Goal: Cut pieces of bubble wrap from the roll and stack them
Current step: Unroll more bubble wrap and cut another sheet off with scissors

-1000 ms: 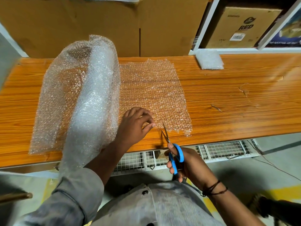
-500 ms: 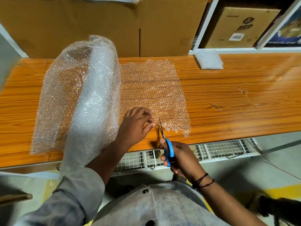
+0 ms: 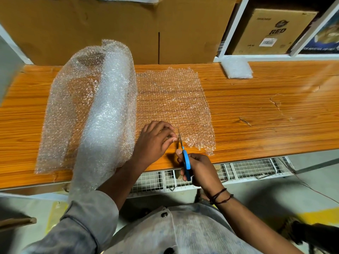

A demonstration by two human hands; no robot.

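Far beyond our grip, up and to the right, we read "RED" on a cardboard box (image 3: 278, 30) above a barcode label (image 3: 268, 42); the smaller print is too blurred. Our right hand (image 3: 200, 171) curls round the blue scissors (image 3: 186, 162), their blades nearly closed in the near edge of the bubble wrap sheet (image 3: 174, 99). Just left of the blades, our left hand (image 3: 154, 142) pinches that sheet. Further left the roll (image 3: 108, 110) lies on the table (image 3: 266, 110), overlapping our forearm; a small stack (image 3: 236, 67) sits beyond, to the right.

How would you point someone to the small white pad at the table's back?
On the orange wooden table, look to the far edge, below the white shelf frame. The small white pad lies there alone, opaque and compact, unlike the clear flat sheet and big roll.
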